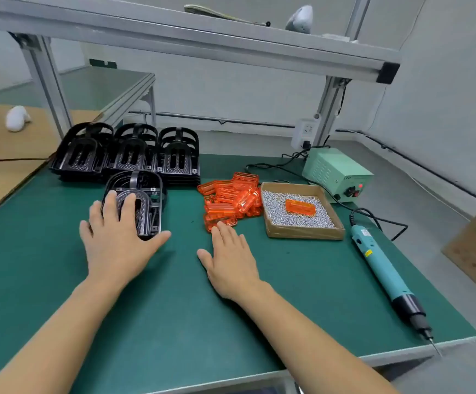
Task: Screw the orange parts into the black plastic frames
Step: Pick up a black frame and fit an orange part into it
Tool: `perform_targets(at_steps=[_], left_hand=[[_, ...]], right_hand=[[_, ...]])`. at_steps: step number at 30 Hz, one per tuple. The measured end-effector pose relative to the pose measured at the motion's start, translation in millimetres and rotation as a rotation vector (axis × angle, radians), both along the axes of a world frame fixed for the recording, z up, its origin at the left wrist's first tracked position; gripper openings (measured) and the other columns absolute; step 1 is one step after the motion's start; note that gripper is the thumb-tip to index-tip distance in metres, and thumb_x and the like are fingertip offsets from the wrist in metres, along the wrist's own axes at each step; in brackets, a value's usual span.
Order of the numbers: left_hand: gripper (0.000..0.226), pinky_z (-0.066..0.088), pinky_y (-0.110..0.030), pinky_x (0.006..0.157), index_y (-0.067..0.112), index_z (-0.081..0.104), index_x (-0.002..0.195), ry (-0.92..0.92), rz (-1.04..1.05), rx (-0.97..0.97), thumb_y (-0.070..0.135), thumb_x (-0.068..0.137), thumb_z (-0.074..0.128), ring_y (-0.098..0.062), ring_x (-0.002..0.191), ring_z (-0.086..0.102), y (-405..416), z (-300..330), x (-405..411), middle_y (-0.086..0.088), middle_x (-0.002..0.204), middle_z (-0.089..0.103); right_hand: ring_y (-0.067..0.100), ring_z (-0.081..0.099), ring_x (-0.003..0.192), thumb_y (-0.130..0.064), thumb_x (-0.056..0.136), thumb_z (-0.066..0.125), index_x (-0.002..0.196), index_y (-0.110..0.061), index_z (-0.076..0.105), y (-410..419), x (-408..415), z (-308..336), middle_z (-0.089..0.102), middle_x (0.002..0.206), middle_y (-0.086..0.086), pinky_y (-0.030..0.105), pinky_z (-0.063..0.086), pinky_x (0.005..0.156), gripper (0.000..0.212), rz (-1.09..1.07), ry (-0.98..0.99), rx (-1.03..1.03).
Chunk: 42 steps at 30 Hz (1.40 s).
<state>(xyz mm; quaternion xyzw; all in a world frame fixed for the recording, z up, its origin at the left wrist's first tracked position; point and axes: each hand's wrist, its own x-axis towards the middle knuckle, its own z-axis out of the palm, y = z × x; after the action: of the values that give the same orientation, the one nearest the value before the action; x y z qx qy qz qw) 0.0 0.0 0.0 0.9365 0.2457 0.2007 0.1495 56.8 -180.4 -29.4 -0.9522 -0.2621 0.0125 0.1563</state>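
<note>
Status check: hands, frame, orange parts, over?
Left hand flat on frame. Right hand open, fingers at orange pile. Driver untouched, right. Nothing blocking.

We see two bare forearms reaching in from the bottom edge, uncovered all the way up to where the view cuts them off. Our left hand and right hand wear no gloves, rings, watch or bands. The fingernails are short and plain, without polish.
</note>
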Motion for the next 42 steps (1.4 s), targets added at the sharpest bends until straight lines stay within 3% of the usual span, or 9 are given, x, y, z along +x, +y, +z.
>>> perform_targets(at_steps=[6,12,18,25,28,31,34,37,42], left_hand=[[0.078,0.015,-0.051,0.110,0.016,0.043,0.139,-0.021,0.037,0.093,0.051,0.075,0.071,-0.033,0.135,0.028,-3,-13,4,-0.009,0.155,0.024],[0.075,0.013,-0.051,0.109,0.018,0.046,0.137,-0.029,0.033,0.074,0.050,0.075,0.072,-0.032,0.134,0.028,-2,-14,6,-0.008,0.154,0.025],[0.068,0.009,-0.050,0.111,0.016,0.051,0.134,-0.080,0.011,-0.018,0.047,0.077,0.071,-0.030,0.136,0.028,-1,-8,10,-0.006,0.153,0.028],[0.060,0.010,-0.050,0.109,0.009,0.061,0.123,-0.291,-0.033,-0.049,0.039,0.073,0.079,-0.029,0.133,0.035,-4,-1,6,-0.004,0.143,0.044],[0.067,0.013,-0.040,0.106,0.011,0.064,0.118,-0.404,-0.095,-0.072,0.053,0.066,0.065,-0.024,0.130,0.038,-13,10,1,-0.004,0.138,0.049],[0.075,0.014,-0.035,0.104,0.013,0.064,0.117,-0.464,-0.222,-0.128,0.062,0.063,0.054,-0.019,0.128,0.041,-38,16,-4,-0.001,0.136,0.051],[0.073,0.018,-0.044,0.107,0.015,0.065,0.117,-0.447,-0.331,-0.155,0.061,0.063,0.054,-0.019,0.127,0.043,-66,14,-4,0.002,0.135,0.051],[0.071,0.017,-0.046,0.108,0.016,0.064,0.119,-0.390,-0.366,-0.182,0.058,0.063,0.060,-0.020,0.130,0.042,-77,8,-1,0.004,0.136,0.049],[0.074,0.008,-0.037,0.111,0.021,0.060,0.125,-0.320,-0.441,-0.190,0.058,0.061,0.065,-0.016,0.136,0.033,-75,6,-3,0.009,0.142,0.043]], right_hand=[[0.018,-0.002,0.150,-0.044,0.103,0.027,0.155,-0.010,0.009,0,-3,2,0.002,0.163,0.004,0.037,-0.004,0.120,0.064,-0.002,-0.006,-0.026],[0.019,0.002,0.149,-0.043,0.103,0.029,0.154,-0.009,0.013,-1,-3,5,0.006,0.163,0.005,0.039,-0.001,0.121,0.063,0.011,-0.023,-0.043],[0.022,0.028,0.138,-0.032,0.099,0.040,0.138,-0.011,0.044,-14,7,19,0.036,0.148,0.004,0.039,0.013,0.115,0.044,0.068,-0.283,0.060],[0.020,0.036,0.130,-0.024,0.101,0.042,0.136,-0.012,0.049,-54,53,33,0.043,0.142,0.003,0.031,0.024,0.107,0.038,-0.102,-0.349,0.000],[0.019,0.041,0.121,-0.027,0.101,0.043,0.130,-0.013,0.056,-62,64,37,0.051,0.132,0.002,0.031,0.029,0.097,0.034,-0.129,-0.330,0.068],[0.018,0.049,0.105,-0.028,0.102,0.044,0.112,-0.008,0.066,-55,61,45,0.061,0.113,0.007,0.033,0.035,0.091,0.032,-0.095,-0.148,0.374],[0.015,0.057,0.086,-0.034,0.102,0.043,0.093,-0.009,0.068,-33,41,59,0.068,0.094,0.009,0.034,0.046,0.082,0.037,-0.038,0.273,0.822],[0.010,0.067,0.088,-0.031,0.101,0.049,0.103,-0.019,0.069,-17,28,65,0.073,0.093,-0.006,0.033,0.055,0.087,0.024,0.012,0.632,1.026],[0.018,0.063,0.084,-0.007,0.098,0.050,0.119,-0.007,0.062,-15,24,62,0.069,0.099,0.006,0.035,0.057,0.077,0.024,-0.042,0.739,1.159]])
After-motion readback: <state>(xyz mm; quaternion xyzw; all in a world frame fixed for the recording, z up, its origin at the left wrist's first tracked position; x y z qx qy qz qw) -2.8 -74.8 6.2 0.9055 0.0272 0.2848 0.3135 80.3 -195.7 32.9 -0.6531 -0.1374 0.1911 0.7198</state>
